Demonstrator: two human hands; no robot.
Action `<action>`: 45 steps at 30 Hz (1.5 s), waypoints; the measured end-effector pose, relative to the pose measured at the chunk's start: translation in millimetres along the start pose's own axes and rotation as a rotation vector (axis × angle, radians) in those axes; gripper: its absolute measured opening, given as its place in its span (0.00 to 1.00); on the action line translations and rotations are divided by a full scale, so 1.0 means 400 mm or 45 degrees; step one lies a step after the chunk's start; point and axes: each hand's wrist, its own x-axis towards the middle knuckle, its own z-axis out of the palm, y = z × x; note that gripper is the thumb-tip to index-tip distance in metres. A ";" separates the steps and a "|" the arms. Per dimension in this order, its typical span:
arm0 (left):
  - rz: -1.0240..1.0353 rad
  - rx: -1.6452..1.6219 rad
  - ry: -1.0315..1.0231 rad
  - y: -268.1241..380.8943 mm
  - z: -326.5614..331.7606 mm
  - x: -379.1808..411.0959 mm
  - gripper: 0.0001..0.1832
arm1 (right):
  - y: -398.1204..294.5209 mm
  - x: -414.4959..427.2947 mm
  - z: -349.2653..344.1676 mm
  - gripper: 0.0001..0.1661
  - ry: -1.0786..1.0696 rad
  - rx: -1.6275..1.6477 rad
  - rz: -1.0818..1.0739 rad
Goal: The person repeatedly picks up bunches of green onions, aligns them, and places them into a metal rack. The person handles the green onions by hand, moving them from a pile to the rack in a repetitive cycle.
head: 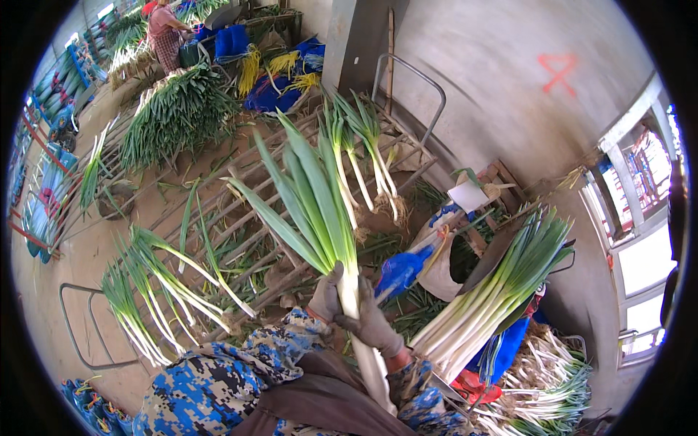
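Note:
A thick leek (349, 289) stands slanted before me, its green leaves fanned up and away and its white stalk running down toward my apron. My gloved left hand (326, 294) grips it where the leaves meet the white part. Lower down, my gloved right hand (376, 324) is closed around the white stalk. The stalk's bottom end rests near my right forearm. To the right of that forearm lies a big pile of leeks (491, 305), white ends toward me. Loose leeks (174, 283) lie on the metal rack at my left.
A metal bar rack (262, 201) spreads ahead, with a few rooted leeks (376, 158) at its far end. More leeks (545, 376) lie heaped at lower right. A blue cloth bundle (403, 270) sits beside my right hand. A person (163, 38) works by a leek stack (180, 117).

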 end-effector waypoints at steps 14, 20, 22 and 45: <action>-0.044 0.223 0.250 -0.121 -0.028 -0.047 0.38 | 0.055 -0.376 -0.020 0.67 0.018 0.730 0.356; -0.246 0.436 -0.132 -0.233 0.196 0.154 0.40 | -0.062 -0.673 -0.220 0.64 0.208 0.984 0.676; -0.216 0.568 -0.380 -0.336 0.326 0.267 0.41 | -0.132 -0.780 -0.281 0.62 0.350 1.236 1.039; 1.013 3.167 -2.591 -1.477 0.623 0.796 0.28 | 0.180 -1.263 -0.372 0.46 2.405 2.028 0.322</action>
